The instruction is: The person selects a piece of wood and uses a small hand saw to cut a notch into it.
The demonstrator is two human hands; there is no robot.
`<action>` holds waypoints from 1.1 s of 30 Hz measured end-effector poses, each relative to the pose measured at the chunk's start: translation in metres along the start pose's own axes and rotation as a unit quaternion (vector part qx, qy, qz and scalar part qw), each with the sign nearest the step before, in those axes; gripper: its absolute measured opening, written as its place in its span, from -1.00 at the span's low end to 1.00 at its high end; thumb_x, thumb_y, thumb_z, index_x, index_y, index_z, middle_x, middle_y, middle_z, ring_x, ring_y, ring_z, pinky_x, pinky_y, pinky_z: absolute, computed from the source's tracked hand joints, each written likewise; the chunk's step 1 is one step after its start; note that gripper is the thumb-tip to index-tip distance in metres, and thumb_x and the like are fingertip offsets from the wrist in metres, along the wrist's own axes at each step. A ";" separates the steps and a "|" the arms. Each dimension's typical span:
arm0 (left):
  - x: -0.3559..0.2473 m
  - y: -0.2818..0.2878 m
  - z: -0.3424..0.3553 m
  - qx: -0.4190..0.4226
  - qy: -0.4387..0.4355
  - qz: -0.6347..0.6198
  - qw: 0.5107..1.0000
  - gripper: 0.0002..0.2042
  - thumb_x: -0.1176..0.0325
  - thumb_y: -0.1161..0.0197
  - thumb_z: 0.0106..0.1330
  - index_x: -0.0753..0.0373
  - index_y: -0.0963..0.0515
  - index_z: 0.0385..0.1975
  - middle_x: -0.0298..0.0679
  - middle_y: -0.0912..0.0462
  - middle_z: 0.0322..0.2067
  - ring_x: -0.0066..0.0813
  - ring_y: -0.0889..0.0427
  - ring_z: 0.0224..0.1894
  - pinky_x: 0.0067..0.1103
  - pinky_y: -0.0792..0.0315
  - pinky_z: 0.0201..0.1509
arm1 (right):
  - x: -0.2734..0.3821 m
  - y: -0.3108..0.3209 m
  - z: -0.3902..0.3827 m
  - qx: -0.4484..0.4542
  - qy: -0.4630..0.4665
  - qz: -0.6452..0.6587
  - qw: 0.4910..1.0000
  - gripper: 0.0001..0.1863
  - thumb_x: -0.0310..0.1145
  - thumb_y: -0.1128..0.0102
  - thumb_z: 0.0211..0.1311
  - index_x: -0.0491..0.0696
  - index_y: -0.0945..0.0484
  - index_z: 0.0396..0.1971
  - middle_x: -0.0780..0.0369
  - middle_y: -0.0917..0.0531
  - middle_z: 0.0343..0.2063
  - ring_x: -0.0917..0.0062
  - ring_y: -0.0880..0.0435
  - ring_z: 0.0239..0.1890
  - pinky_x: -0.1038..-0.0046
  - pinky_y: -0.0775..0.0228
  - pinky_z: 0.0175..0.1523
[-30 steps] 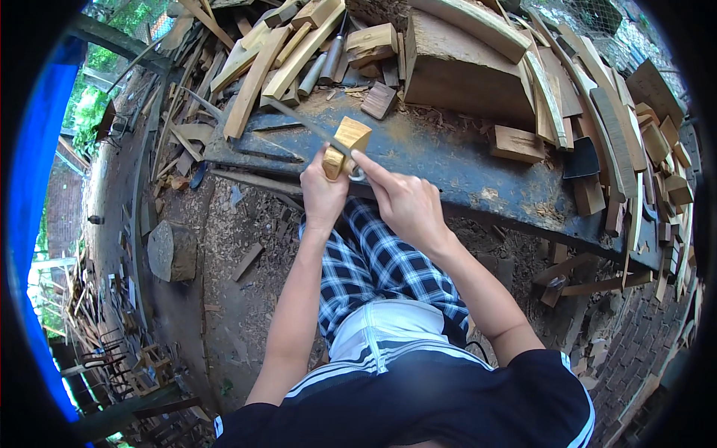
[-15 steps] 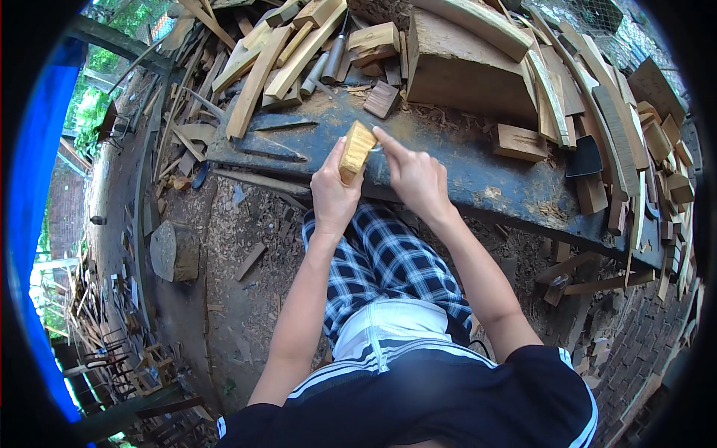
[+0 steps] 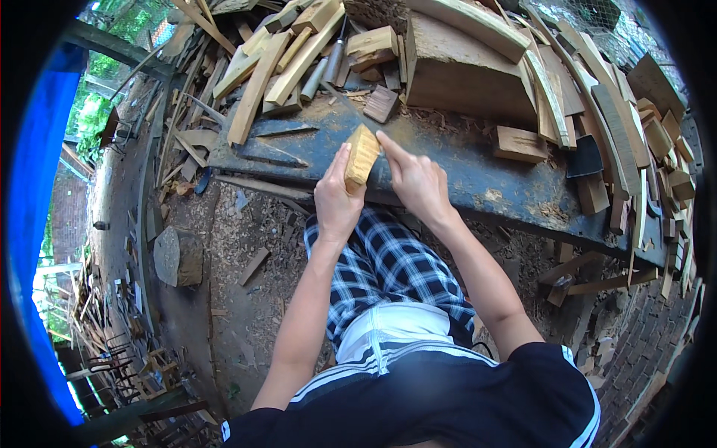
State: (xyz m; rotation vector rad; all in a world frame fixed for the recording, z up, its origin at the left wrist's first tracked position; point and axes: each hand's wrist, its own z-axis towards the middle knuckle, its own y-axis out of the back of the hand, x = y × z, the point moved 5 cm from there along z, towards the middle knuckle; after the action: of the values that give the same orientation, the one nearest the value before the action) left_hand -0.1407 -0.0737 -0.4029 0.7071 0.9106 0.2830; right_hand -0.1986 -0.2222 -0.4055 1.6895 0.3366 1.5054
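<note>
My left hand [image 3: 338,198] is wrapped round the lower part of a small yellowish wood block [image 3: 361,154], holding it up above the near edge of a dark bench. The block is angular, with a pointed top and a pale grained face. Just right of it, my right hand [image 3: 420,183] is closed with its index finger stretched along a long thin grey metal tool [image 3: 345,102]. This tool slants up and left behind the block; its handle is hidden in my palm, and I cannot tell whether it is a file or a knife. A small brown block [image 3: 381,104] lies beyond.
The dark blue-black bench [image 3: 478,168] carries shavings and a wood block [image 3: 520,143] at right. Behind stand a large timber block [image 3: 470,75], piled wood strips [image 3: 258,89] and a tool with a metal handle [image 3: 336,61]. A wood stump [image 3: 178,256] sits on the littered floor at left.
The wood block has turned a little in my left hand and shifted slightly right. The thin metal tool has slid slightly right, and more of it shows above the block.
</note>
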 end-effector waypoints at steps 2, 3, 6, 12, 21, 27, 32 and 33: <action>0.005 0.000 0.003 0.027 0.055 -0.039 0.997 -0.45 0.58 -0.34 0.13 0.41 -0.46 0.20 0.14 -0.61 0.06 0.08 -0.62 0.09 -0.30 -0.54 0.15 | 0.011 0.003 -0.028 0.000 0.058 0.003 0.998 -0.53 -0.30 -0.06 0.40 0.28 -0.47 0.29 0.00 -0.71 -0.43 0.04 -0.72 -0.38 0.07 -0.56 -0.30; 0.010 -0.002 0.001 0.054 0.113 -0.078 0.989 -0.44 0.58 -0.34 0.12 0.41 -0.46 0.20 0.14 -0.60 0.07 0.08 -0.61 0.11 -0.29 -0.53 0.16 | 0.017 0.004 -0.041 0.006 0.086 0.004 0.996 -0.52 -0.31 -0.08 0.40 0.29 -0.47 0.30 0.02 -0.72 -0.43 0.07 -0.72 -0.40 0.10 -0.56 -0.33; 0.008 0.001 -0.001 0.048 0.079 -0.058 0.994 -0.44 0.58 -0.35 0.12 0.40 -0.46 0.20 0.14 -0.61 0.06 0.08 -0.62 0.10 -0.31 -0.54 0.16 | 0.019 0.012 -0.043 -0.008 0.106 -0.020 0.994 -0.51 -0.33 -0.11 0.36 0.27 -0.48 0.29 0.07 -0.71 -0.49 0.15 -0.72 -0.49 0.17 -0.54 -0.45; 0.013 0.000 0.000 0.014 0.063 -0.079 0.995 -0.45 0.56 -0.34 0.14 0.41 -0.46 0.20 0.17 -0.63 0.02 0.07 -0.64 0.08 -0.32 -0.54 0.13 | 0.018 -0.005 -0.009 -0.093 0.130 -0.033 0.987 -0.51 -0.32 -0.09 0.34 0.25 -0.48 0.27 0.06 -0.70 -0.56 0.17 -0.71 -0.58 0.18 -0.51 -0.55; 0.011 0.003 0.002 0.024 0.068 -0.077 0.994 -0.46 0.58 -0.33 0.14 0.41 -0.46 0.20 0.12 -0.65 0.02 0.07 -0.65 0.06 -0.35 -0.55 0.11 | 0.021 0.006 -0.016 -0.070 0.141 -0.033 0.987 -0.54 -0.31 -0.12 0.34 0.24 -0.52 0.25 0.06 -0.67 -0.61 0.17 -0.71 -0.58 0.16 -0.51 -0.53; 0.014 0.001 0.001 0.037 0.074 -0.069 0.994 -0.46 0.54 -0.37 0.16 0.42 -0.46 0.20 0.13 -0.62 0.05 0.04 -0.64 0.08 -0.36 -0.55 0.15 | 0.014 0.002 -0.023 -0.030 0.096 0.008 0.995 -0.55 -0.29 -0.06 0.38 0.28 -0.51 0.26 0.04 -0.69 -0.57 0.11 -0.72 -0.53 0.10 -0.53 -0.48; 0.017 0.005 0.004 0.035 0.063 -0.089 0.993 -0.48 0.53 -0.39 0.17 0.46 -0.48 0.18 0.13 -0.64 0.03 0.02 -0.66 0.08 -0.37 -0.55 0.11 | 0.023 0.012 -0.025 -0.028 0.114 -0.024 0.993 -0.56 -0.27 -0.04 0.40 0.29 -0.51 0.26 0.06 -0.71 -0.52 0.14 -0.72 -0.54 0.14 -0.54 -0.48; 0.018 0.004 0.003 0.035 0.060 -0.089 0.994 -0.48 0.53 -0.39 0.17 0.46 -0.48 0.18 0.13 -0.64 0.03 0.02 -0.66 0.08 -0.37 -0.55 0.11 | 0.020 0.006 -0.018 -0.030 0.113 -0.024 0.993 -0.56 -0.27 -0.04 0.40 0.29 -0.51 0.26 0.06 -0.71 -0.52 0.14 -0.72 -0.54 0.14 -0.54 -0.48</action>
State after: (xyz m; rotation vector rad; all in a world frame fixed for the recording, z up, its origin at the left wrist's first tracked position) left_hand -0.1275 -0.0626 -0.4099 0.6745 1.0964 0.1370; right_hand -0.2119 -0.2053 -0.3880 1.4566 0.4439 1.6591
